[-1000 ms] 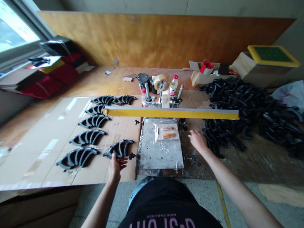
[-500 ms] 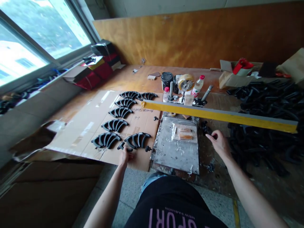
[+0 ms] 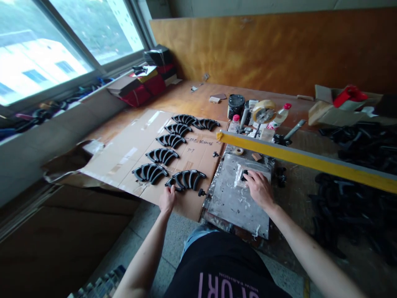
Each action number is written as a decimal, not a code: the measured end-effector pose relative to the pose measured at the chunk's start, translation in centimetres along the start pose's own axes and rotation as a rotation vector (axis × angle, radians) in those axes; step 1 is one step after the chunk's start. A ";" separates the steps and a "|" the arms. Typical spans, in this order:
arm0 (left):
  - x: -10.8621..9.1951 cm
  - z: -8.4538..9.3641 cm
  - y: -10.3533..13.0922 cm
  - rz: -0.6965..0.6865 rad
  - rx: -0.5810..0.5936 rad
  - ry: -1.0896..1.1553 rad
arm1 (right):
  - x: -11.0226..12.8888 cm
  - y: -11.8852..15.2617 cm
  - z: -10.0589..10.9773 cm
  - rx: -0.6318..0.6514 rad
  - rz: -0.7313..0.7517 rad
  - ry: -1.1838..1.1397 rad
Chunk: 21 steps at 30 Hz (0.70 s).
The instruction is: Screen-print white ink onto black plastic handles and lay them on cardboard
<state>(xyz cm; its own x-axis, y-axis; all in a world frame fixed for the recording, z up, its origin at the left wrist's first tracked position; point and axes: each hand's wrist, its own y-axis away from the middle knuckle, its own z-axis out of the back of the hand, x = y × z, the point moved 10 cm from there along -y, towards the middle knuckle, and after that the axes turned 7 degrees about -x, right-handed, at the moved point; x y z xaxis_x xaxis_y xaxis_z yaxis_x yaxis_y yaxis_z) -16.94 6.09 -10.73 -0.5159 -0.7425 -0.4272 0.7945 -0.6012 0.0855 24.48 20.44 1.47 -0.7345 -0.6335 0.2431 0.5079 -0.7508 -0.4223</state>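
Note:
My left hand (image 3: 167, 200) is closed on a curved black plastic part (image 3: 171, 182), at the left end of the nearest fan-shaped row (image 3: 189, 179) of similar parts. That row lies on a flat cardboard sheet (image 3: 189, 209). Farther back, several more fans of black curved parts (image 3: 161, 156) are laid out. My right hand (image 3: 261, 191) pinches a small black piece (image 3: 245, 174) above a scuffed metal plate (image 3: 229, 207), over a clear plastic packet (image 3: 238, 178). A small black knob-like piece (image 3: 202, 192) sits at the cardboard's right edge.
A yellow-faced bar (image 3: 279, 153) crosses above the table on the right. Dark heaps of black parts (image 3: 335, 207) fill the right side. Behind the plate stand a black tub (image 3: 236, 106), a tape roll (image 3: 263, 111) and a bottle (image 3: 281, 116). Red boxes (image 3: 136, 96) are by the window.
My right hand has moved left from beside the small black pieces to over the metal plate, carrying one. My left hand has brought its curved part against the nearest row. The view has shifted.

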 end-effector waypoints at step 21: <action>-6.5 -0.8 2.4 -0.465 -0.107 -0.215 | 15.1 -6.4 -19.9 0.671 -0.202 -0.132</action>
<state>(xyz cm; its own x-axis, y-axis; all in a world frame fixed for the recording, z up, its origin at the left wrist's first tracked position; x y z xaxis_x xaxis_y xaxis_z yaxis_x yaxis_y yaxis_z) -11.45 9.74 -8.46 -0.8673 -0.4547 -0.2027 0.4881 -0.8568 -0.1663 1.17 19.39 -9.52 -0.8047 -0.4553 0.3811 0.5659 -0.7823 0.2604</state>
